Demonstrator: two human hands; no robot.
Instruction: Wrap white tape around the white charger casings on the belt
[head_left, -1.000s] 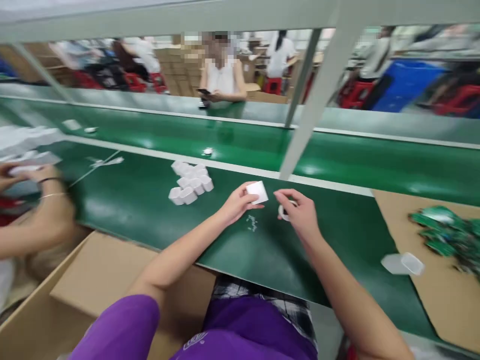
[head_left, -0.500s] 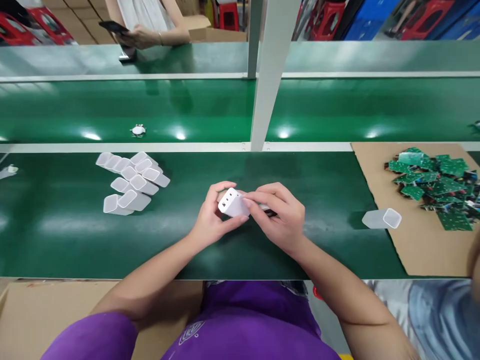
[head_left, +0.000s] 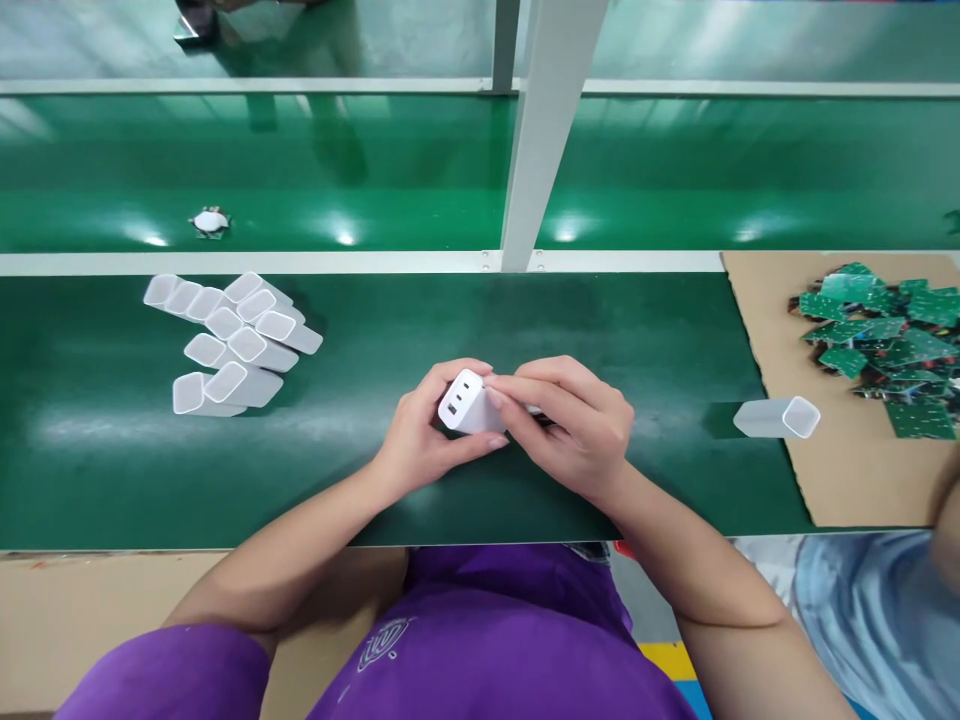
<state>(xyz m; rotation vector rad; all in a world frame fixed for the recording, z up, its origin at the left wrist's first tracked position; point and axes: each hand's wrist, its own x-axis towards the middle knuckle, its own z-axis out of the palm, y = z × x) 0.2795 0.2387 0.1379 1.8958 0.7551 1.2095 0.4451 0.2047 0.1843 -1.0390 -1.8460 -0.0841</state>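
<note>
White, rigid plastic, the charger housing (head_left: 469, 402) is being clasped above the green bench (head_left: 525, 330) by the left hand (head_left: 420, 440) and right hand (head_left: 577, 430), both closed on its sides; it is judged light, smooth and slippery.

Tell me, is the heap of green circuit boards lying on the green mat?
No, the green circuit boards lie on a brown cardboard sheet at the right.

Place: an electronics assembly line is running here
Signs: green conveyor belt (head_left: 375, 190); white casings (head_left: 232, 340) lying stacked; green circuit boards (head_left: 885, 340) piling on cardboard (head_left: 780, 330)
</note>
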